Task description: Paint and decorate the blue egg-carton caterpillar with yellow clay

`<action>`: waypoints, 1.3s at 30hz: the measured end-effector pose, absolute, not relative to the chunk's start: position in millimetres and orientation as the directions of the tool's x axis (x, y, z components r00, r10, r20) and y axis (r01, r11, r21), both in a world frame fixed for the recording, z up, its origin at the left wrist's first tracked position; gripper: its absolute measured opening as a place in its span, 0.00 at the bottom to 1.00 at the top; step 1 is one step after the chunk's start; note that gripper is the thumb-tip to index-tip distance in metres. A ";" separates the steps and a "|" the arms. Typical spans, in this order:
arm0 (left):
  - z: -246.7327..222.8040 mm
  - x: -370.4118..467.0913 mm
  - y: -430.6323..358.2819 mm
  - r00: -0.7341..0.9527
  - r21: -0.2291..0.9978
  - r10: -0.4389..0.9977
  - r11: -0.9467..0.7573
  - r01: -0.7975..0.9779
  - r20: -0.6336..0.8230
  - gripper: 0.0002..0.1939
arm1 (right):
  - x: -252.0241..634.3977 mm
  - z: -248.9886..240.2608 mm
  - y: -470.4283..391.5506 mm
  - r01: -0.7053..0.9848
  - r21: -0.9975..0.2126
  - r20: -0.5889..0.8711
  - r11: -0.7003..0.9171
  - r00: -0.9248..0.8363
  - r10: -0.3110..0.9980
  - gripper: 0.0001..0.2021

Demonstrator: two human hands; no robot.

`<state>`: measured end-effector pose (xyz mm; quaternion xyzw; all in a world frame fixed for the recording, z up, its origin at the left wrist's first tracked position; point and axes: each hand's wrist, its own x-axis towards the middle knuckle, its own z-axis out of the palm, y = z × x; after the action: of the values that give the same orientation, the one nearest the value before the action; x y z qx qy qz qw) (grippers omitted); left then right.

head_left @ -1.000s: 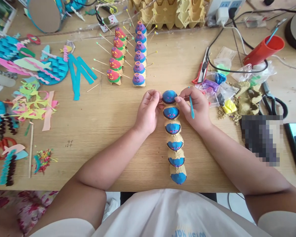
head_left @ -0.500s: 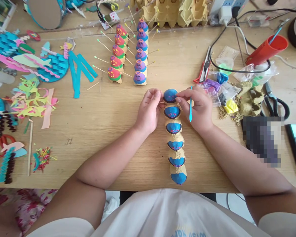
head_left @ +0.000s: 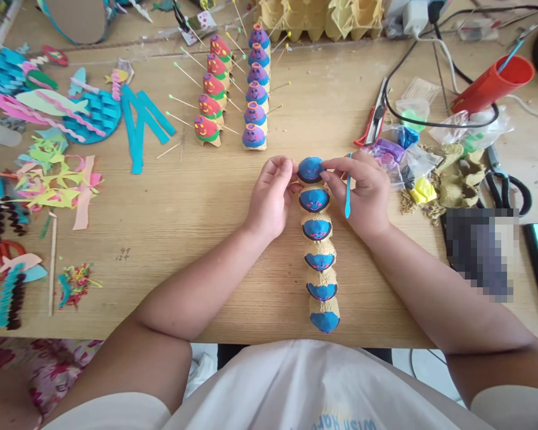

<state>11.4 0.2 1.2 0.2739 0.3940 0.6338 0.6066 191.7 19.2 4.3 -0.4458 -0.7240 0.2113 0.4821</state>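
Grip, left: the left hand (head_left: 272, 197) has thumb and forefinger drawn together at the left edge of the farthest dome of an egg-carton strip (head_left: 314, 200), apparently to steady it. Grip, right: the right hand (head_left: 363, 194) brings thumb and forefinger to that dome's right edge; whether a scrap of clay lies between these tips is too small to tell. Also in the right hand: a slim blue tool (head_left: 348, 194), lodged among the fingers and pointing nearward, probably parked so that the fingertips are free for fine work.

Item, the strip: six blue-faced domes in one line, running from between the hands towards the near table edge, faces turned to the person, likely for easy viewing. Most bear dark rims and small pink features; the nearest shows mainly blue.

Far, left of the strip: a red-and-green row (head_left: 214, 86) and a purple-and-blue row (head_left: 257, 92), side by side, with bead-tipped sticks.

Right: a red-handled cutter (head_left: 373, 122), a yellow clay packet (head_left: 423, 190), black-handled scissors (head_left: 506, 188) and a leaning red cup (head_left: 493, 86), grouped seemingly for reach.

Left: teal paper strips (head_left: 137, 131) and paper scraps (head_left: 56, 191).
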 end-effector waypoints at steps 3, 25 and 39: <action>3.7 11.3 0.0 -0.113 0.834 0.979 0.080 -0.546 -0.167 0.10 | 192.0 3.6 19.8 0.422 -0.751 0.517 0.509 -0.104 0.850 0.16; -15.0 6.0 2.4 -0.129 0.915 0.992 -0.042 -0.401 -0.010 0.26 | 187.5 4.1 23.6 0.301 -0.878 0.377 0.373 -0.047 0.925 0.25; -6.5 10.5 -3.2 -0.124 0.924 0.992 -0.064 -0.378 0.018 0.20 | 183.0 -4.6 26.3 -0.152 -0.985 0.106 0.083 -0.151 0.983 0.26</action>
<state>10.5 -3.2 -6.5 0.3732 0.4114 0.6267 0.5465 183.0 26.3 -4.6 -0.3968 -0.5235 0.5488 0.5170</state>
